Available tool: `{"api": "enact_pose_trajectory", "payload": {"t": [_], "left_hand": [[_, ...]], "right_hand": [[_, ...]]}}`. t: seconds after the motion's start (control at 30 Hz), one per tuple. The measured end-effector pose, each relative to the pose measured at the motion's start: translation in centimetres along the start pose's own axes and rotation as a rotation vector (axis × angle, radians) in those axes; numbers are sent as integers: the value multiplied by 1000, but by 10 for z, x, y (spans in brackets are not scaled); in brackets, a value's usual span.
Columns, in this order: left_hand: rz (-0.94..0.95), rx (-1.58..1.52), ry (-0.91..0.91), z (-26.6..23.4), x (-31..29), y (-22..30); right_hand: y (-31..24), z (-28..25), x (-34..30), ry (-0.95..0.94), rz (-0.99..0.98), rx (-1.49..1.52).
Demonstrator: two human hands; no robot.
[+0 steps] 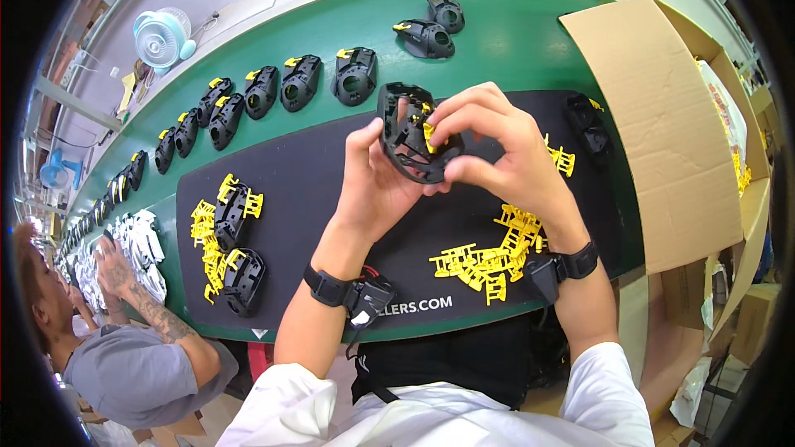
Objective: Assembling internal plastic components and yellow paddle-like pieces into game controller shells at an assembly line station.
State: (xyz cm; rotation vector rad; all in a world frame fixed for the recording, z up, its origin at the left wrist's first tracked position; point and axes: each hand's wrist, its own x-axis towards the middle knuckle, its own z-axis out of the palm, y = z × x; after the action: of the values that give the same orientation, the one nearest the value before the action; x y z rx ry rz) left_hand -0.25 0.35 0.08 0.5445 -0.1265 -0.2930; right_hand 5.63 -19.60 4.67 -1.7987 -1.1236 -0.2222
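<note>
My left hand (372, 178) grips a hollow black plastic shell (393, 145) from its left and underside, holding it above the dark mat. Inside the shell sits a yellow plastic clip (430, 137), and the fingertips of my right hand (497, 141) press on it while the thumb rests at the shell's lower rim. Below my right wrist lies a heap of loose yellow clips (489, 261). On the mat's left, two more black shells (234, 215) lie beside another pile of yellow clips (205, 236).
Finished-looking black shells with yellow clips (354, 77) stand in a row along the green table (513, 33). At the right is an open cardboard box (662, 124). A co-worker (141, 364) handles white parts at the left. A fan (163, 40) stands at the back.
</note>
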Motion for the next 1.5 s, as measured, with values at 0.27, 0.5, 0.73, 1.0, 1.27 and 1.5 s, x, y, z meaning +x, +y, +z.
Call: {"api": "enact_pose_trajectory", "payload": {"t": [0.27, 0.5, 0.73, 1.0, 1.27, 1.5], "left_hand": [[-199, -120, 6, -5, -1, 0], [-282, -155, -72, -8, -1, -2], [-272, -219, -140, -9, 7, -10], [-156, -136, -139, -9, 1, -3], [-203, -39, 2, -11, -1, 4], [-196, -18, 159, -7, 0, -3]], "right_hand": [[-10, 6, -5, -79, -13, -69], [-12, 12, -8, -56, -30, -94], [-5, 9, -5, 0, -42, -34], [-7, 11, -7, 92, -97, -46], [-10, 18, -5, -32, -58, -72], [-10, 15, -7, -103, -36, -101]]}}
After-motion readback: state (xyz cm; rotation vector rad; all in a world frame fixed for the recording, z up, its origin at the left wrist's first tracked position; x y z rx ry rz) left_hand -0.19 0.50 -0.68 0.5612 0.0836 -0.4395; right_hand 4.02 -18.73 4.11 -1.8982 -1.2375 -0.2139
